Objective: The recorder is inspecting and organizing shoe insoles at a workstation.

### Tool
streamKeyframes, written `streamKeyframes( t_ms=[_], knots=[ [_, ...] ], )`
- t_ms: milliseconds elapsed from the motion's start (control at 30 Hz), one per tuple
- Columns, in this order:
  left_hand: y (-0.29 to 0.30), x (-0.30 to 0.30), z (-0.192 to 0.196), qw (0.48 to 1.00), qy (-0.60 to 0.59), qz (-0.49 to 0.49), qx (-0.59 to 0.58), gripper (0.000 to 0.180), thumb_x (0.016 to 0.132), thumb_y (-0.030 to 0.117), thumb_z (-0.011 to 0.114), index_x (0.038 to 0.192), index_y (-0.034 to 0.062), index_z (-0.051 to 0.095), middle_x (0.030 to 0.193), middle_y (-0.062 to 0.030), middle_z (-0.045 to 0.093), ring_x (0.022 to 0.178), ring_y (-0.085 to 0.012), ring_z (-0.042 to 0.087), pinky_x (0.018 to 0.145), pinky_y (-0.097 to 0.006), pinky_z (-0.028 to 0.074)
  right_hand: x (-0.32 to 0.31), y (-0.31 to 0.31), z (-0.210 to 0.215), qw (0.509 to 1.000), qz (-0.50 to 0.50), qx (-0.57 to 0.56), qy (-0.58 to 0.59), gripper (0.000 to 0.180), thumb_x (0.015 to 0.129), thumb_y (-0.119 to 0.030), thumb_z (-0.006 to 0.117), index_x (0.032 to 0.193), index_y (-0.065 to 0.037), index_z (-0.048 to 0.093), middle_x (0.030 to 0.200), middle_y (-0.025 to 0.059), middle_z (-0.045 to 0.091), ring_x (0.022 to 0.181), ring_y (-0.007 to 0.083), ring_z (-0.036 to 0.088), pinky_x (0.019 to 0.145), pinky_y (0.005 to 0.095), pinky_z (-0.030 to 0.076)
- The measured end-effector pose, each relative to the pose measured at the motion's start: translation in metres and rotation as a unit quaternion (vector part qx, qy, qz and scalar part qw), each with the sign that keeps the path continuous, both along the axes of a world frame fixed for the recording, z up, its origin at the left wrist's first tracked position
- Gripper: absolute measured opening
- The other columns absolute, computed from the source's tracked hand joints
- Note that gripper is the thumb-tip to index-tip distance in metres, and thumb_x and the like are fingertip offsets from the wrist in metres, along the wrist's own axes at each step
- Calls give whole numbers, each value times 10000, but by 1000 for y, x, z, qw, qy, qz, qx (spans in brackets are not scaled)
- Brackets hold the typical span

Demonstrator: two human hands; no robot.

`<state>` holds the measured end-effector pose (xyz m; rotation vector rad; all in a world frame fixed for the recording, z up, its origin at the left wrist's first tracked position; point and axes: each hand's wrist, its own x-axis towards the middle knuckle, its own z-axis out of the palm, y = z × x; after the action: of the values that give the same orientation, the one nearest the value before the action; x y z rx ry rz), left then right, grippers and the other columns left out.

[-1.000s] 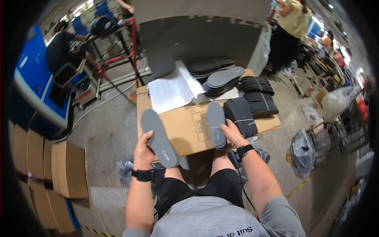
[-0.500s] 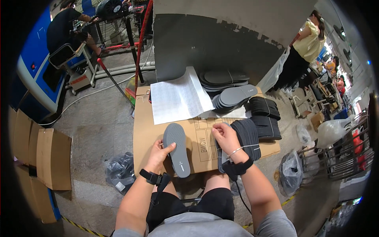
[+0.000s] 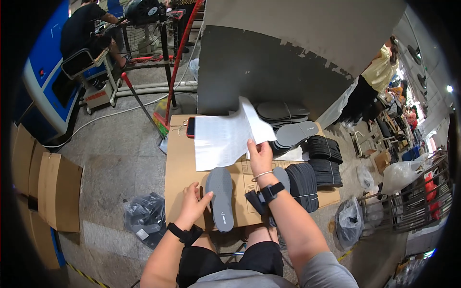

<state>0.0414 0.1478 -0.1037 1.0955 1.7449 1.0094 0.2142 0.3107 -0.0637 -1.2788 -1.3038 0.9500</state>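
Insole [image 3: 221, 198] under left hand [image 3: 193, 207]; right hand [image 3: 260, 156] lifts paper [image 3: 225, 139].

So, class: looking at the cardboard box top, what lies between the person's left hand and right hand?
In the head view, a grey insole lies flat on the cardboard box between the left hand and right hand, which holds white paper.

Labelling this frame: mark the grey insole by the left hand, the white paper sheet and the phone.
grey insole [image 3: 221, 198], head view, middle of its top face.
white paper sheet [image 3: 222, 139], head view, centre of the sheet.
phone [image 3: 190, 127], head view, its dark screen.
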Motion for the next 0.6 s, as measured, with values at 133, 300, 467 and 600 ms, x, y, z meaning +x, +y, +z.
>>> streamKeyframes(
  t_ms=[133,300,467,600],
  knots=[
    [-2,-16,12,995,-5,34,94,583,779,255,692,1219,-30,437,1097,-160,466,958,-223,500,785,-331,464,-2,-15,72,982,105,156,-11,226,860,-154,605,975,40,588,862,84,637,815,139,584,731,284,454],
    [-18,-32,76,982,36,41,179,535,811,160,664,1253,-10,416,1140,-125,462,1021,-181,473,819,-301,431,29,-79,169,955,253,146,56,270,869,-104,568,1104,27,554,1008,55,616,927,109,546,821,255,421],
    [-40,-18,141,942,-44,30,331,568,816,163,670,1287,12,391,1262,-142,470,1167,-220,451,928,-340,370,73,-150,214,917,316,60,234,425,848,-112,544,1239,21,440,1173,95,541,1075,161,512,944,303,380],
    [-74,7,180,908,-195,-52,368,515,828,122,665,1260,10,408,1208,-114,524,1129,-206,489,929,-335,381,96,-199,223,888,343,-19,307,449,842,-113,532,1259,15,425,1183,112,531,1081,180,517,944,318,387]
  ],
)
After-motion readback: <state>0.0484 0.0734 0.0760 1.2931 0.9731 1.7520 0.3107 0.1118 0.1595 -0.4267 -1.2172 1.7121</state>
